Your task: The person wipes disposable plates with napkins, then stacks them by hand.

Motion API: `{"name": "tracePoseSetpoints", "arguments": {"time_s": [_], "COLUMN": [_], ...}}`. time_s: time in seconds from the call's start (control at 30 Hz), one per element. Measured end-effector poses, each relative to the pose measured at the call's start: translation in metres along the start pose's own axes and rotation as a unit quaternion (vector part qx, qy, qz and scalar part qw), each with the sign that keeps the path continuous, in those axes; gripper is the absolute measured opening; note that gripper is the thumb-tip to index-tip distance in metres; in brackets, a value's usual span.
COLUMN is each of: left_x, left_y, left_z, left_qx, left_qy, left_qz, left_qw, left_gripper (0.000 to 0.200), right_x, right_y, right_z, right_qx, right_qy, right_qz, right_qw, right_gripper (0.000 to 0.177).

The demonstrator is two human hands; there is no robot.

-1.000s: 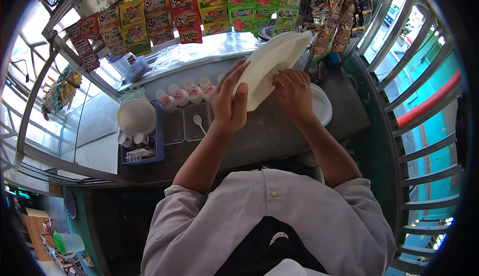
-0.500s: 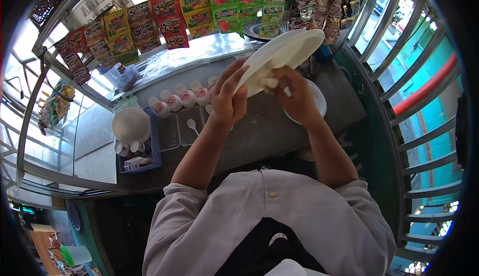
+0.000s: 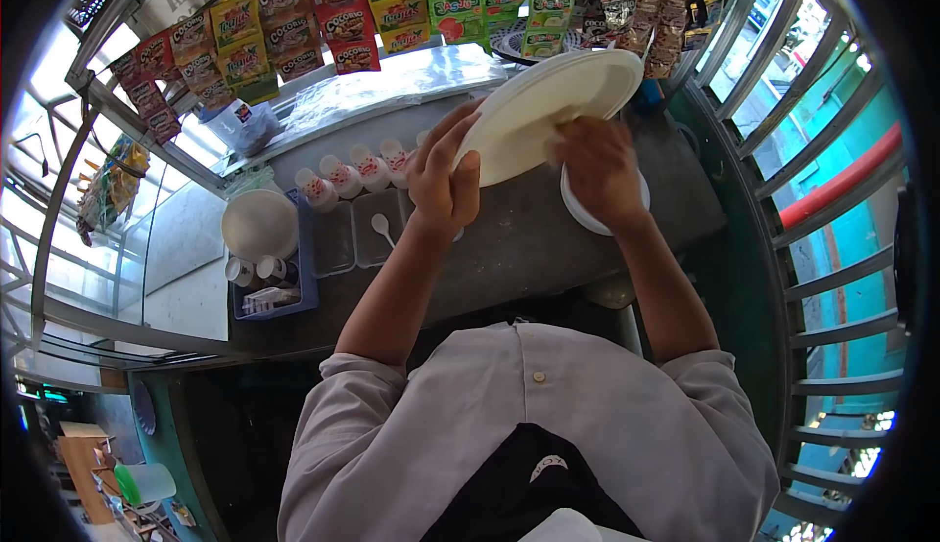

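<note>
My left hand [image 3: 446, 175] grips the lower left edge of a white plate [image 3: 519, 131], thumb on the near side, and holds it tilted above the counter. In front of the plate's face is my right hand [image 3: 602, 165], its fingers curled and smeared by motion. Whatever lies in those fingers is hidden now. Below that hand, another round white dish [image 3: 578, 211] rests on the counter, partly covered by the hand and wrist.
A blue basket [image 3: 308, 287] holds white cups and a small packet, with a round white lid or bowl [image 3: 259, 224] on top. Printed cups [image 3: 343, 178] line the counter [image 3: 490, 248] beside clear trays and a white spoon [image 3: 383, 227]. Drink sachets [image 3: 343, 18] hang above; metal bars [image 3: 842, 282] stand right.
My right hand has shifted slightly right across the plate. A crumpled white piece seen at its fingers before is now out of sight. My left hand keeps its hold; the view has tilted slightly.
</note>
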State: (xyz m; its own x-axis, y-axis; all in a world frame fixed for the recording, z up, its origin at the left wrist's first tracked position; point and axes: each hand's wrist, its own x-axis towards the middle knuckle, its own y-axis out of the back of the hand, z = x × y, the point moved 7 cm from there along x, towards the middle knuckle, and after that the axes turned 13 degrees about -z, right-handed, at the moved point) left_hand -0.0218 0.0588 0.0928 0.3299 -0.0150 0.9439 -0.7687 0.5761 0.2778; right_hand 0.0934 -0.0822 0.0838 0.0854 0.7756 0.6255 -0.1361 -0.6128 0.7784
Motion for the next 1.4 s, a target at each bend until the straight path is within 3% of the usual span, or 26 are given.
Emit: {"name": "tracePoseSetpoints", "arguments": {"time_s": [0.03, 0.17, 0.23, 0.3, 0.37, 0.4, 0.47, 0.6, 0.67, 0.7, 0.73, 0.77, 0.8, 0.9, 0.97, 1.03, 1.1, 1.17, 1.27, 1.3, 1.4], "left_x": [-0.001, -0.002, -0.001, -0.006, -0.007, -0.009, -0.016, -0.019, -0.018, -0.018, -0.019, -0.025, -0.032, -0.02, -0.019, -0.016, -0.017, -0.02, -0.012, -0.013, -0.017], "left_y": [-0.002, -0.005, -0.006, -0.005, -0.006, -0.006, -0.006, -0.003, -0.007, -0.01, -0.012, -0.01, -0.008, 0.017, 0.024, 0.026, 0.026, 0.021, 0.015, 0.013, 0.012], "left_z": [0.0, 0.005, 0.006, 0.001, 0.0, -0.001, -0.007, -0.006, 0.0, 0.004, 0.008, 0.001, -0.007, -0.01, -0.011, 0.001, 0.0, -0.007, 0.002, 0.0, -0.006], "left_qx": [-0.001, -0.016, -0.011, -0.008, -0.009, -0.007, -0.017, -0.031, -0.039, -0.047, -0.048, -0.152, -0.254, -0.303, -0.276, -0.021, -0.04, -0.103, -0.068, -0.07, -0.07], "left_qy": [0.0, 0.003, 0.005, 0.031, 0.038, 0.047, 0.068, 0.075, 0.071, 0.067, 0.065, 0.109, 0.15, 0.176, 0.165, 0.173, 0.181, 0.198, 0.18, 0.179, 0.137], "left_qz": [-0.001, 0.02, 0.028, 0.05, 0.048, 0.044, 0.058, 0.073, 0.075, 0.075, 0.074, 0.134, 0.192, 0.214, 0.194, 0.082, 0.088, 0.064, 0.056, 0.053, 0.109], "left_qw": [1.0, 1.0, 1.0, 0.998, 0.998, 0.998, 0.996, 0.994, 0.994, 0.994, 0.994, 0.973, 0.936, 0.912, 0.927, 0.981, 0.979, 0.973, 0.98, 0.98, 0.982], "left_gripper": [0.028, 0.03, 0.031, 0.034, 0.034, 0.034, 0.034, 0.036, 0.037, 0.039, 0.039, 0.039, 0.04, 0.042, 0.042, 0.041, 0.039, 0.038, 0.038, 0.038, 0.038], "right_x": [0.0, 0.003, 0.003, 0.0, -0.002, -0.003, 0.008, 0.023, 0.033, 0.036, 0.04, 0.041, 0.04, 0.024, 0.013, 0.011, 0.027, 0.036, 0.047, 0.044, 0.031], "right_y": [0.014, 0.02, -0.006, -0.03, -0.041, -0.035, -0.027, 0.016, 0.048, 0.044, 0.04, 0.032, 0.019, -0.005, -0.013, -0.007, 0.02, 0.06, 0.066, 0.06, 0.008], "right_z": [0.003, 0.006, 0.009, -0.01, -0.033, -0.035, -0.046, -0.028, -0.03, -0.033, -0.051, -0.07, -0.073, -0.067, -0.041, -0.012, 0.0, 0.003, 0.004, 0.004, 0.009], "right_qx": [-0.032, -0.117, -0.014, 0.087, 0.207, 0.206, 0.318, 0.305, 0.278, 0.278, 0.18, 0.078, 0.14, 0.152, 0.089, 0.023, 0.016, -0.063, -0.069, -0.07, 0.025], "right_qy": [-0.011, -0.077, -0.135, -0.154, -0.136, -0.138, -0.081, -0.08, -0.106, -0.106, -0.02, 0.067, 0.056, 0.048, 0.05, 0.02, -0.008, -0.023, -0.013, -0.016, -0.051], "right_qz": [0.058, 0.132, 0.04, 0.047, 0.08, 0.08, -0.025, -0.048, 0.106, 0.107, 0.098, 0.087, 0.056, 0.015, -0.03, -0.076, -0.075, 0.102, 0.168, 0.168, 0.044], "right_qw": [0.998, 0.981, 0.99, 0.983, 0.966, 0.965, 0.944, 0.948, 0.949, 0.949, 0.979, 0.991, 0.987, 0.987, 0.994, 0.997, 0.997, 0.993, 0.983, 0.983, 0.997], "right_gripper": [0.018, 0.013, 0.01, 0.009, 0.011, 0.011, 0.012, 0.018, 0.023, 0.023, 0.025, 0.028, 0.026, 0.027, 0.021, 0.013, 0.012, 0.013, 0.018, 0.018, 0.019]}}
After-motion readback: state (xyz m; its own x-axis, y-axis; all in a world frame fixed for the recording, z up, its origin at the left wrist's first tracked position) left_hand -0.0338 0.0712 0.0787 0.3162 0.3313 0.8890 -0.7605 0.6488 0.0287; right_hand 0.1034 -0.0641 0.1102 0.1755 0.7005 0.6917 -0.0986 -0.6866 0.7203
